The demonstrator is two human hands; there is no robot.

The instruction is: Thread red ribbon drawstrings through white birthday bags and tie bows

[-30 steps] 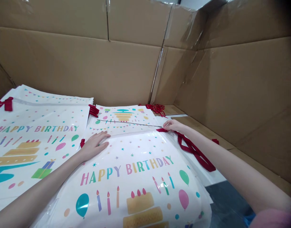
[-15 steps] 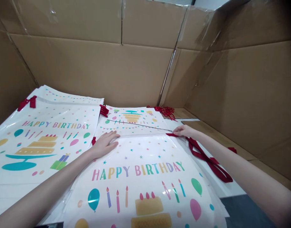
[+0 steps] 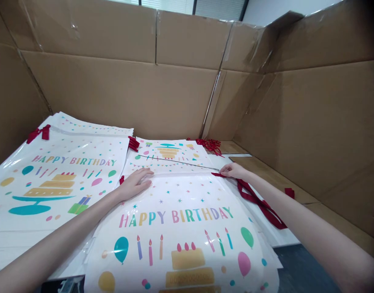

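Observation:
A white plastic sheet or bag (image 3: 174, 195) printed HAPPY BIRTHDAY tops the stack in front of me. My left hand (image 3: 136, 183) rests flat on its upper left part, fingers stretched out. At the upper right edge my right hand (image 3: 234, 170) is closed in a pinch on one end of a thin dark wire (image 3: 177, 161). The wire reaches left across the sheet's folded-over top. A dark red ribbon (image 3: 267, 211) hangs from below the right hand in a loop, and its short end pokes out left of the fingertips. The exact grip is hidden by the fingers.
Another stack of printed bags (image 3: 73, 142) with red ribbon bows (image 3: 38, 133) stands at the left. Red cords (image 3: 209, 145) lie bunched behind the sheet. Tall cardboard walls (image 3: 128, 93) enclose the back and right. A scrap of red ribbon (image 3: 289, 193) lies on the cardboard.
The view has tilted up slightly, so more of the window above the cardboard shows. Both hands, the wire and the ribbon keep nearly the same places on the sheet.

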